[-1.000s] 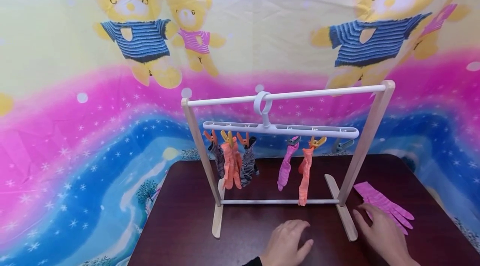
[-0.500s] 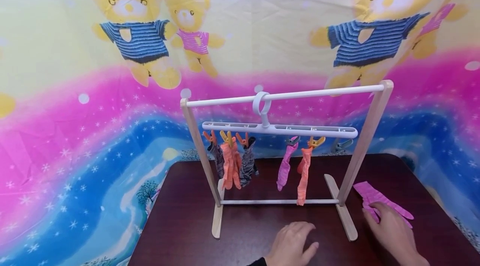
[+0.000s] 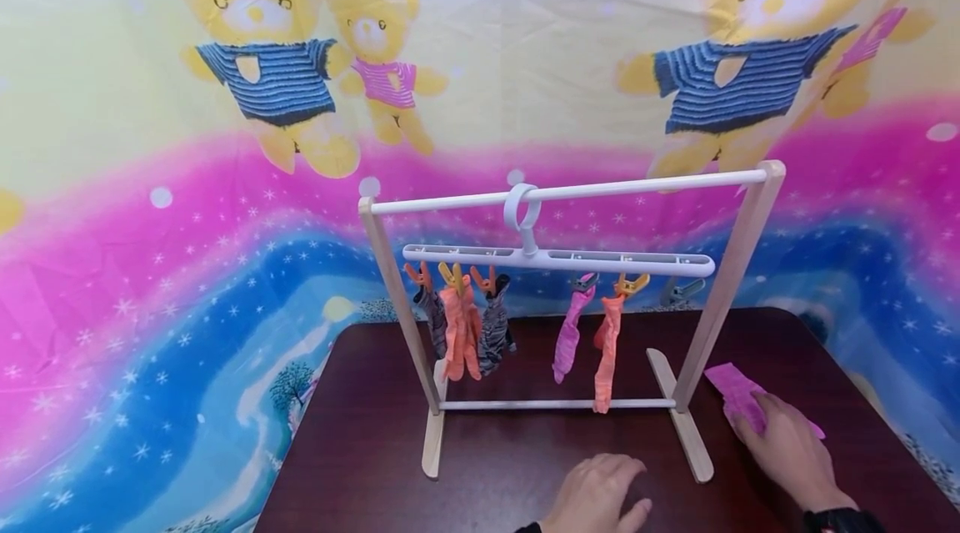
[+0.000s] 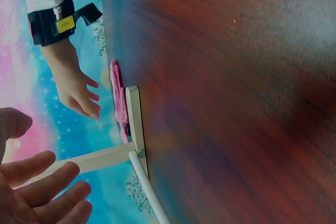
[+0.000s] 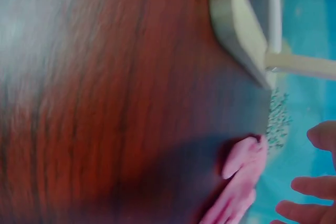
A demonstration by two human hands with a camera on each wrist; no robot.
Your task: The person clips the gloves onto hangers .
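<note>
A pink glove [image 3: 731, 387] lies flat on the table to the right of the drying rack's foot. My right hand [image 3: 791, 445] is over its finger end, covering part of it in the head view. In the left wrist view a gap separates that hand's loosely bent fingers from the glove [image 4: 118, 98] below. The right wrist view shows the glove [image 5: 241, 171] with the fingertips beside it, holding nothing. My left hand [image 3: 596, 487] hovers near the front of the table, fingers relaxed, with nothing in its grasp.
A wooden rack [image 3: 731, 299] carries a white clip hanger [image 3: 630, 263]. Orange [image 3: 606, 358], pink [image 3: 570, 341] and dark mottled [image 3: 493, 339] knitted pieces hang from its clips. One grey clip [image 3: 684, 293] at the right end holds nothing. A printed backdrop [image 3: 480, 57] stands behind the table.
My right hand has moved rightward and further over the pink glove, hiding more of its fingers. The left hand has drifted slightly right and toward the front.
</note>
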